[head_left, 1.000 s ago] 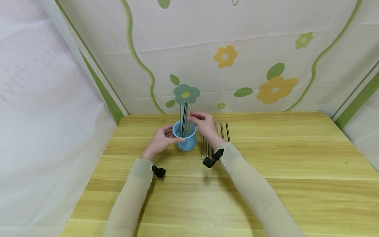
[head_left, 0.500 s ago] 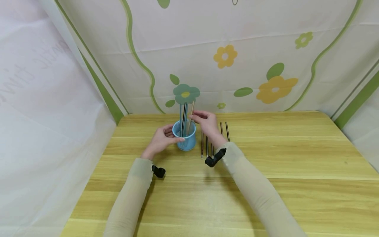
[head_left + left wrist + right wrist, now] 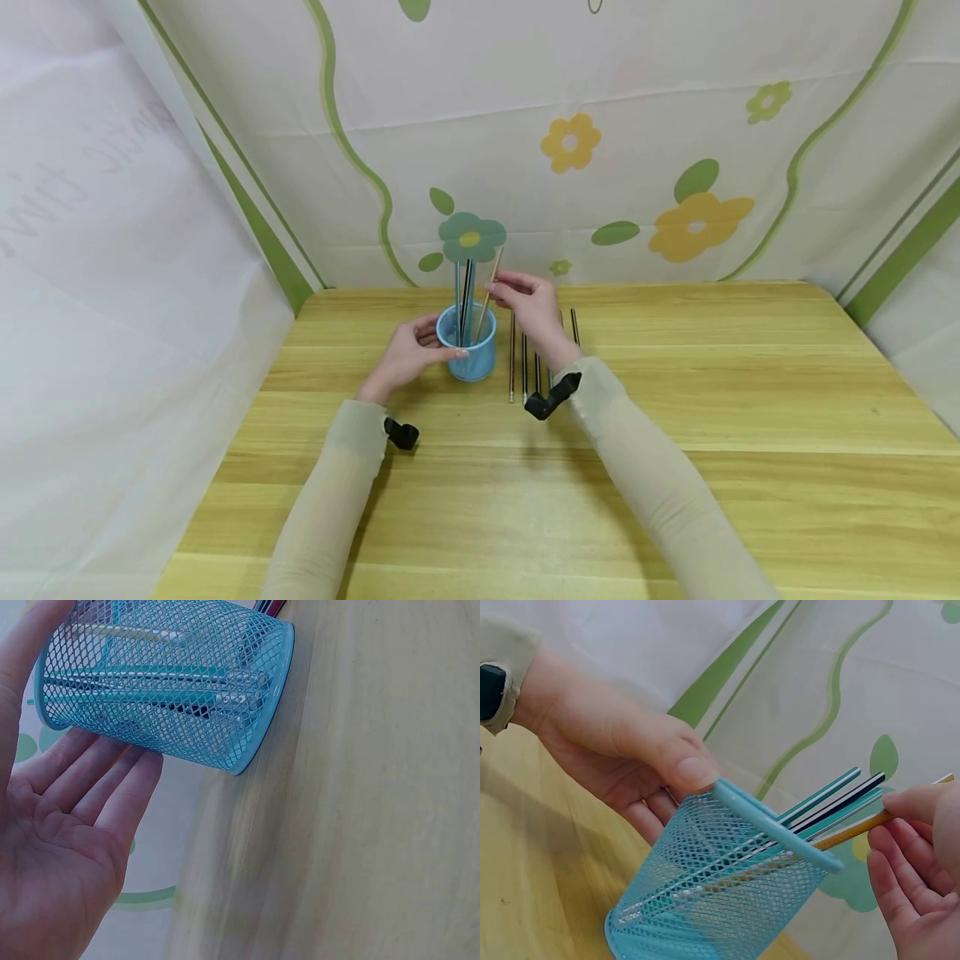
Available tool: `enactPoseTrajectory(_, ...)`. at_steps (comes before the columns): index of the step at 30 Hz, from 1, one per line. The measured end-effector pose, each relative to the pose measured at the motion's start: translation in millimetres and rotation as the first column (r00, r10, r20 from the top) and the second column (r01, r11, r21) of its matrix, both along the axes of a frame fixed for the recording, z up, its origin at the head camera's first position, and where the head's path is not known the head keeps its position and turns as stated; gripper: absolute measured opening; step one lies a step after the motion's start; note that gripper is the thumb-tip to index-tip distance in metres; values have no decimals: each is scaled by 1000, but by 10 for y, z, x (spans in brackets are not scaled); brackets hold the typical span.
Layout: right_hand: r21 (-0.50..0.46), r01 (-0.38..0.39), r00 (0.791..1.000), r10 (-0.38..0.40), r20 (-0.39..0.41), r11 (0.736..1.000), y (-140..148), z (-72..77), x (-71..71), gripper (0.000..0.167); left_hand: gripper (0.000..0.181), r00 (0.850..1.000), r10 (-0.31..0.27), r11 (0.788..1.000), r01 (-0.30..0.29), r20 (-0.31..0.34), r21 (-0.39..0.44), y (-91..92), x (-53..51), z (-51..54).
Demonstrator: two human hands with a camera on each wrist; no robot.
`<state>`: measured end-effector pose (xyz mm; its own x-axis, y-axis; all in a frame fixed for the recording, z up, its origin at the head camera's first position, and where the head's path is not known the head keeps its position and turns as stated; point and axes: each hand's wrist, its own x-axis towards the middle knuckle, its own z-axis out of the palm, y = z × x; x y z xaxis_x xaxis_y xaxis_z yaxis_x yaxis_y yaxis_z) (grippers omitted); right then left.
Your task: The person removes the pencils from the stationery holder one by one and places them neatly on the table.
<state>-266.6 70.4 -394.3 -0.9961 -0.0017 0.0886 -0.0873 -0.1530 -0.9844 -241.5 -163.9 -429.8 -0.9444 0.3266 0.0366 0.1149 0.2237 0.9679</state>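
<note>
A light-blue mesh pen cup (image 3: 480,365) stands upright on the table. My left hand (image 3: 407,357) steadies it from the left, thumb at the near rim and fingers along the far side. Several teal and black pencils (image 3: 840,796) lean inside the cup. Thumb and fingers of my right hand (image 3: 529,310) pinch a yellow pencil (image 3: 853,830) above the rim. Its lower part is still within the cup, tilted to the right. Through the mesh in the left wrist view, its end appears raised off the cup's base.
To the right of the cup, several dark pencils (image 3: 513,358) lie side by side on the wooden table (image 3: 465,500), partly hidden under my right hand and wrist. A white cloth backdrop (image 3: 480,142) with printed flowers rises behind the table's far edge.
My right hand has moved up and to the right, and the yellow pencil has risen slightly and tipped further right. My left hand and the cup have stayed in place.
</note>
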Motion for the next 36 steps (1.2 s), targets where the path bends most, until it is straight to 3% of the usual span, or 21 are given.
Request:
enactPoseTrajectory(15, -96, 51, 999, -52, -12, 994, 104, 134, -37, 30, 72, 1000, 10, 1000, -10, -19, -8, -23, -20, -62)
enactPoseTrajectory(26, -225, 91, 994, -103, -42, 970, 210, 228, -39, 37, 70, 1000, 8, 1000, -8, -18, -10, -34, -18, -59)
enactPoseTrajectory(36, -313, 124, 988, -148, -54, 942, 403, 282, -34, 23, 72, 1000, 10, 1000, -10, -23, -13, -36, -16, -64)
